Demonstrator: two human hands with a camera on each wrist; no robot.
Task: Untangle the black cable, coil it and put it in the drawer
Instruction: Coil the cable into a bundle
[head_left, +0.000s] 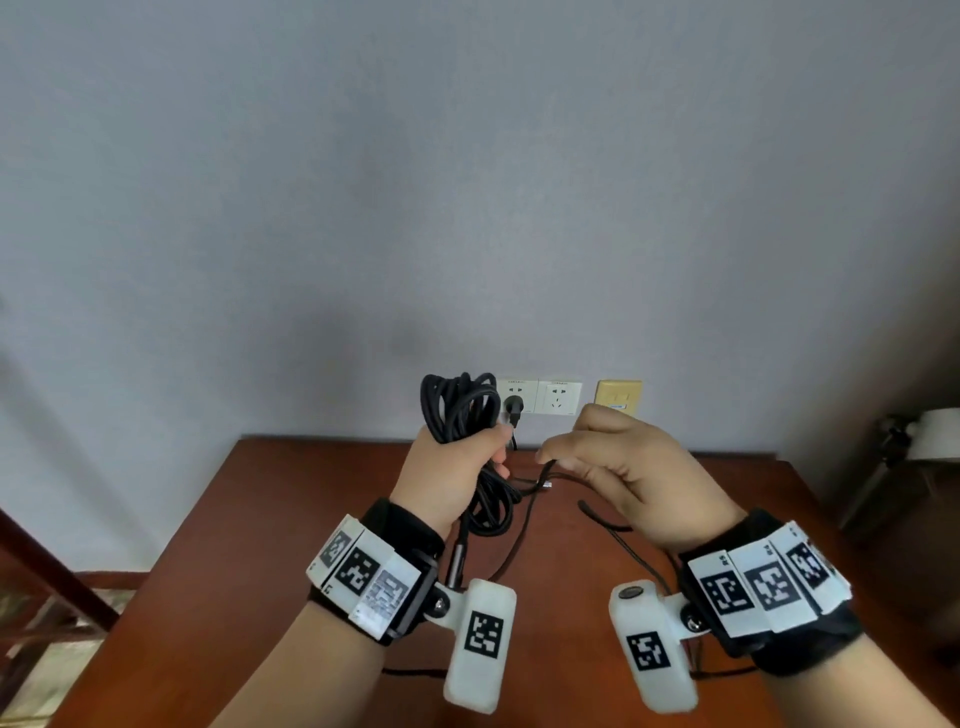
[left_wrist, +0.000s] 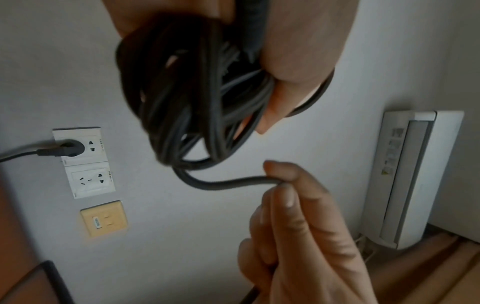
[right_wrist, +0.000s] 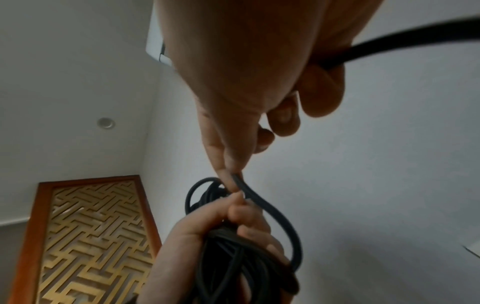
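My left hand (head_left: 462, 467) grips a bundle of black cable (head_left: 457, 408) loops above the wooden table (head_left: 291, 519); loops stick out above and below the fist. In the left wrist view the bundle of black cable (left_wrist: 187, 107) fills my left hand's curled fingers (left_wrist: 298, 72). My right hand (head_left: 613, 467) pinches a loose strand of the cable (left_wrist: 233, 182) between thumb and forefinger, close to the right of the bundle. The right wrist view shows that pinch on the strand (right_wrist: 249, 191), and the cable (right_wrist: 415, 39) runs back through my palm. A loose tail (head_left: 613, 525) trails over the table. No drawer is in view.
Two white wall sockets (head_left: 540, 397) and a yellow plate (head_left: 618, 397) sit on the wall behind the table; a black plug (left_wrist: 64, 149) is in the left socket. A white air conditioner (left_wrist: 410, 176) stands at the right. A carved wooden screen (right_wrist: 85, 236) stands at the left.
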